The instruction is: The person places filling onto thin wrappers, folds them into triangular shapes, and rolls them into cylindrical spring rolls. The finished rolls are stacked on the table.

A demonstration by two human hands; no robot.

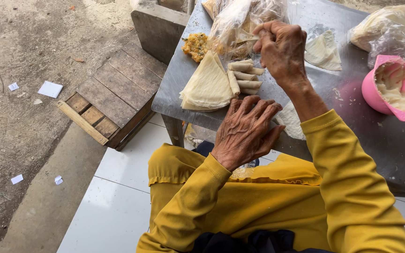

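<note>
My left hand (245,131) rests flat, fingers spread, on a pale wrapper sheet (290,122) at the near edge of the grey metal table (174,89). My right hand (282,49) is raised above the table with fingers pinched on a small thin object, too small to identify, beside a clear plastic bag (233,26). Just ahead of my left hand lie a stack of folded triangular wrappers (208,84) and several finished rolls (244,75). A mound of orange-yellow filling (195,46) sits behind the stack. Both sleeves are mustard yellow.
A pink bowl of pale paste (393,89) stands at the right. A single wrapper (323,50) and another plastic bag of wrappers (390,28) lie beyond it. A wooden pallet (111,96) sits on the ground left of the table, with white floor tiles (118,197) below.
</note>
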